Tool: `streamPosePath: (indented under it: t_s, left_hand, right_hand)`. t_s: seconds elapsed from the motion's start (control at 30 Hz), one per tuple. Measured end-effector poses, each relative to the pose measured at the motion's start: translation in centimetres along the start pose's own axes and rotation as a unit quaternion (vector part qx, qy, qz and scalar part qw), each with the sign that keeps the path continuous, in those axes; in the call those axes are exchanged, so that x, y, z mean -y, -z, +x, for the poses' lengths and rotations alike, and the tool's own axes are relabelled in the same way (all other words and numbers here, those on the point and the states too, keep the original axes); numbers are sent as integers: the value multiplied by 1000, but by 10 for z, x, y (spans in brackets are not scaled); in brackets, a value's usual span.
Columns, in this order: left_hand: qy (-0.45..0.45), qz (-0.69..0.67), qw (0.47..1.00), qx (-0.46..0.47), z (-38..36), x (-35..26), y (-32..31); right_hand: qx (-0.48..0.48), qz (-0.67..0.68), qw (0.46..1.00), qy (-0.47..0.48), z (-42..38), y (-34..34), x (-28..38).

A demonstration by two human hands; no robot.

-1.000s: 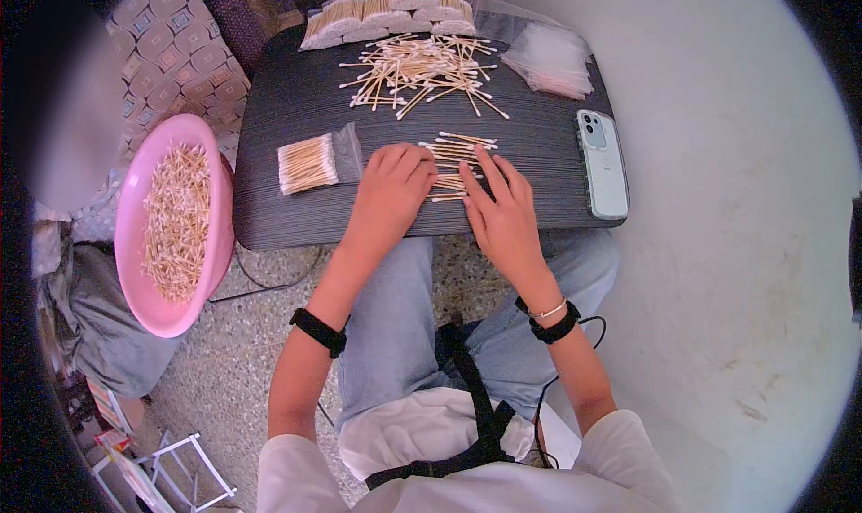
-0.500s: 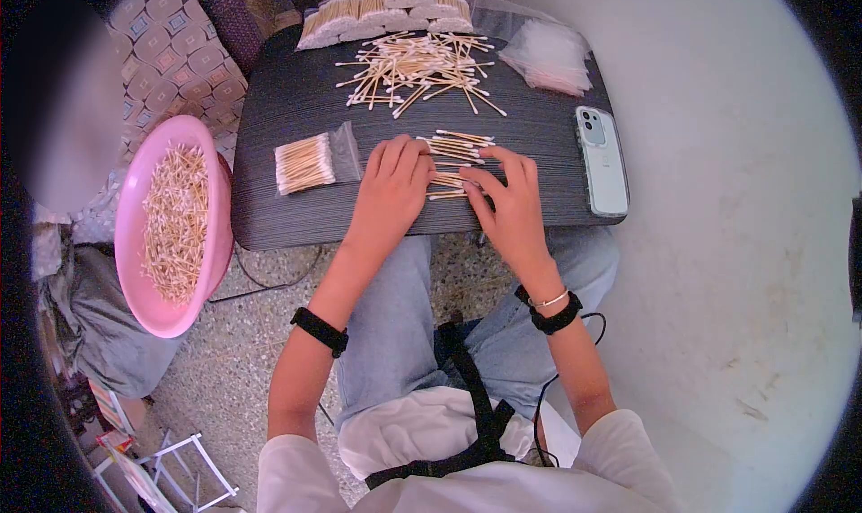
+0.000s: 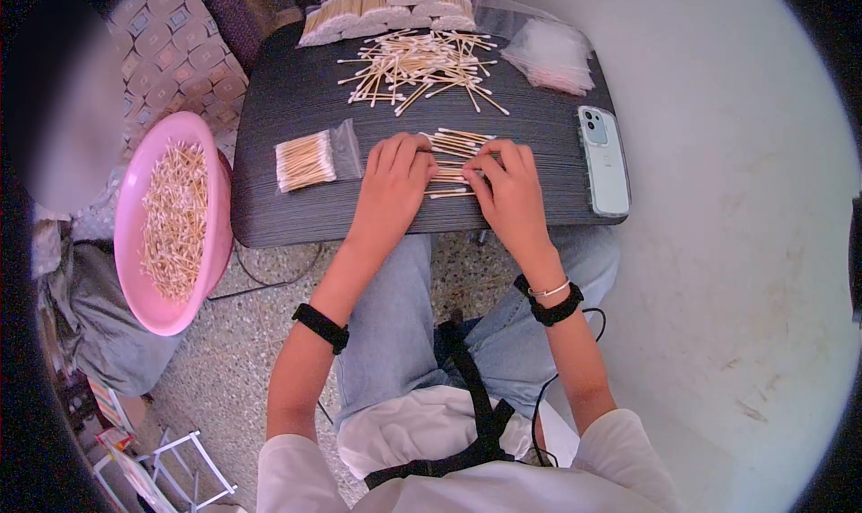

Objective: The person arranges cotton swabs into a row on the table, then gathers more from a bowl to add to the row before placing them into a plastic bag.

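On the dark striped surface both hands press palm-down on a small row of cotton swabs lying side by side near the front edge. The left hand covers the row's left ends with its fingers spread flat; the right hand covers the right ends, fingers slightly curled over the sticks. The two hands sit close together with the swabs showing in the gap between them — neither hand is closed around anything; they lie flat on the sticks.

No writing or brand can be read anywhere.

From the left: a pink bowl heaped with loose swabs stands off the surface's left edge, above a speckled floor. On the surface, just left of the left hand, lies a filled clear bag of swabs. Further back, in the middle, a loose pile of swabs is scattered crosswise, and behind it, at the far edge, several packed bundles stand in a row. To the far right lies a stack of empty clear bags. A pale green phone lies face down at the right edge, well apart from the right hand — nothing stands between the hands and the row.
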State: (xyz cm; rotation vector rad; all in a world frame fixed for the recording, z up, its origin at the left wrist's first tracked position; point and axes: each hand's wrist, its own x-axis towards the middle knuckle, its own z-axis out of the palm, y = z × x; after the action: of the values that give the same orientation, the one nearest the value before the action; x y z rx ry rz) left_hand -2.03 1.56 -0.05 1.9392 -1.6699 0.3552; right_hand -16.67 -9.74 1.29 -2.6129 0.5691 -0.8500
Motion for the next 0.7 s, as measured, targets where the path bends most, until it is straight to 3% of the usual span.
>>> streamPosePath:
  t_s: [0.37,0.57,0.7]
  left_hand:
    - [-4,-66,998,-13,-3,5,-1]
    - [0,-71,995,-74,0,-1,6]
    - [-42,-64,995,-70,-4,-1,11]
  right_hand:
    - [-6,21,1000,-8,-6,1,-1]
    - [-4,12,1000,-9,-6,-1,-3]
    - [-13,17,1000,-10,-3,1,-1]
